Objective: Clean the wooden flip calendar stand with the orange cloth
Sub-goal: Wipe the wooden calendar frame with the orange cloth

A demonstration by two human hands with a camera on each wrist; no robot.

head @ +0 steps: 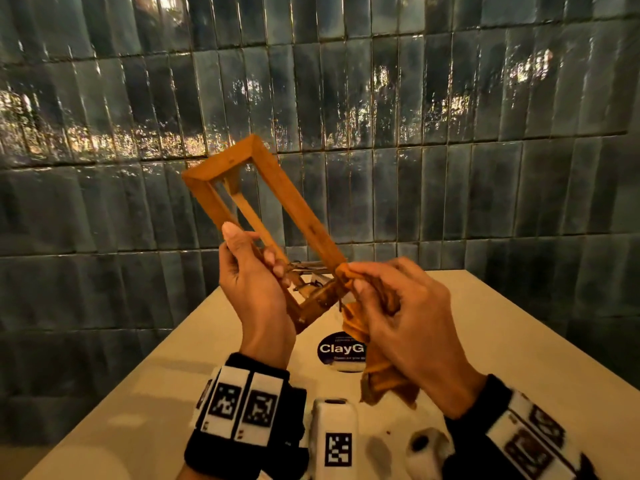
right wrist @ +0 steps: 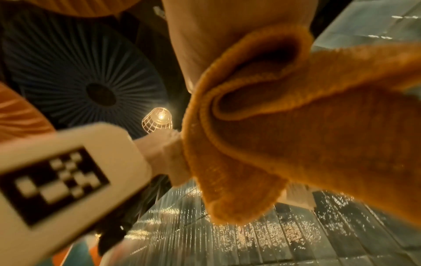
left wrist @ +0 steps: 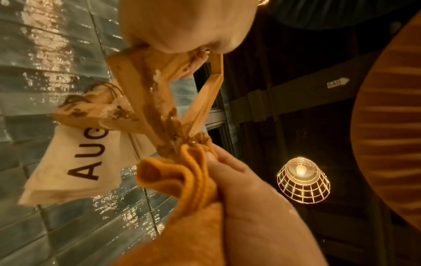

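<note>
I hold the wooden flip calendar stand [head: 298, 209] up over the table, tilted to the left. My left hand [head: 256, 271] grips its lower left rail, thumb along the wood. My right hand [head: 398, 306] grips the bunched orange cloth [head: 381, 379] and presses it against the stand's lower right corner. In the left wrist view the stand [left wrist: 136, 86] shows dark smears near the cloth [left wrist: 182, 176], and its cards [left wrist: 75, 162], printed AUG, hang loose. In the right wrist view the cloth [right wrist: 296, 126] fills most of the picture.
A cream table [head: 485, 341] lies below my hands, with a round dark ClayG sticker [head: 341, 348] on it. A dark glossy tiled wall [head: 450, 168] stands close behind. A caged lamp [left wrist: 303, 180] hangs overhead.
</note>
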